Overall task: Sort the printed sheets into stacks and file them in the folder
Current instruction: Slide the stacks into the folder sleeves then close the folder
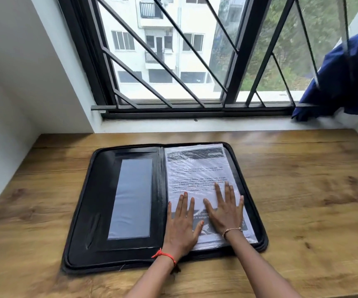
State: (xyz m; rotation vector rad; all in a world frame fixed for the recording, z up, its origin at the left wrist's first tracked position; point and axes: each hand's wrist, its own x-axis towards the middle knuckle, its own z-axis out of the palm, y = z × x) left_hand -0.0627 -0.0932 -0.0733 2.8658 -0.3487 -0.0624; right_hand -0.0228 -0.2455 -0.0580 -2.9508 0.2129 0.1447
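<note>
From the head view the filing looks nearly done: the printed sheets [197, 175] lie under plastic in the right half of the open folder [87, 211] at mid-frame, left hand [181, 224] and right hand [224, 208] pressing flat, gripping nothing, only closing seemingly left.

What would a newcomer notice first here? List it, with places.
An open black zip folder lies flat in the middle of the wooden table. The left hand and right hand press flat on the printed sheets, which sit under clear plastic in the folder's right half. Behind, a black-barred window fills the top of the view, with a blue cloth draped at its right end.
</note>
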